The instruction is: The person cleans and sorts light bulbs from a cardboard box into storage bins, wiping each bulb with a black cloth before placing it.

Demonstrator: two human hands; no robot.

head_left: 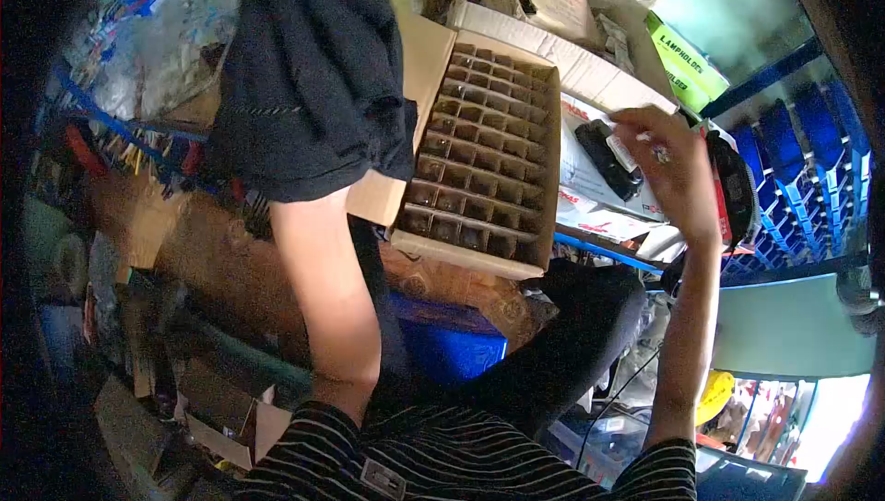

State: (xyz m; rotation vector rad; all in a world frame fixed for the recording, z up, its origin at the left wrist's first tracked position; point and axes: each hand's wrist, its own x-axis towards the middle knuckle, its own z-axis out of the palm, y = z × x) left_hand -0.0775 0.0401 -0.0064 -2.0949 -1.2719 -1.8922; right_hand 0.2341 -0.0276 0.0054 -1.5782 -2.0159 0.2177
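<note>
A black cloth (313,86), bunched and hanging in folds, covers my left hand completely. Only my left forearm (323,271) shows below its hem, so the fingers are hidden. To the right, my right hand (671,169) is raised with curled fingers, and small whitish, shiny bits show between them, too small to name. Just left of those fingers, a black device (608,160) lies on a white box (573,201). Between my arms, an open cardboard carton (550,169) is divided into rows of compartments; some appear to hold clear glass pieces.
Behind the carton is a larger open cardboard box (525,37) with packaging inside. A green lampholder box (687,63) stands at the back right, near blue racks (797,151). Clear plastic bags (171,49) lie back left. My dark-clad leg (572,344) extends below the carton.
</note>
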